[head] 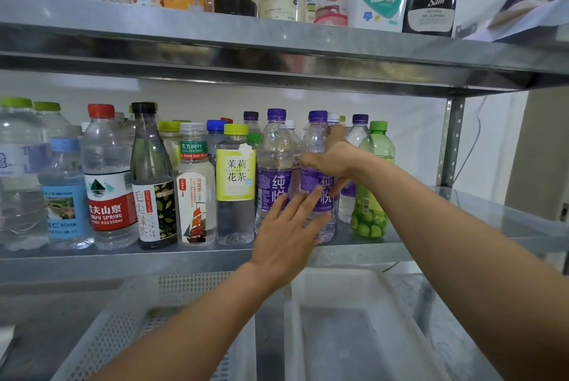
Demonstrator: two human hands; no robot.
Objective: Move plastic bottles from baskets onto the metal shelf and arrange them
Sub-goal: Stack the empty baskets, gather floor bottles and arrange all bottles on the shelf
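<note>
Hands settling a purple-label bottle (317, 137) into the front row of the metal shelf (477, 208).

The bottle stands upright just toward three o'clock from the middle of the view. Its twin (274, 177) is close at nine o'clock and a green bottle (374, 195) at three. The right hand (334, 162) wraps the clear shoulder above the label, thumb in front and fingers round the far side. The left hand (286, 226) lies flat, its straight fingertips touching the lower label. At six o'clock, a perforated basket (123, 319) and a white basket (338, 276) show no bottles in their visible parts. The bottle looks empty, so I'd judge it light, thin-walled, easy to dent or tip, and its film label slick. The ribbed shoulder seems the surest hold, with a light squeeze.
</note>
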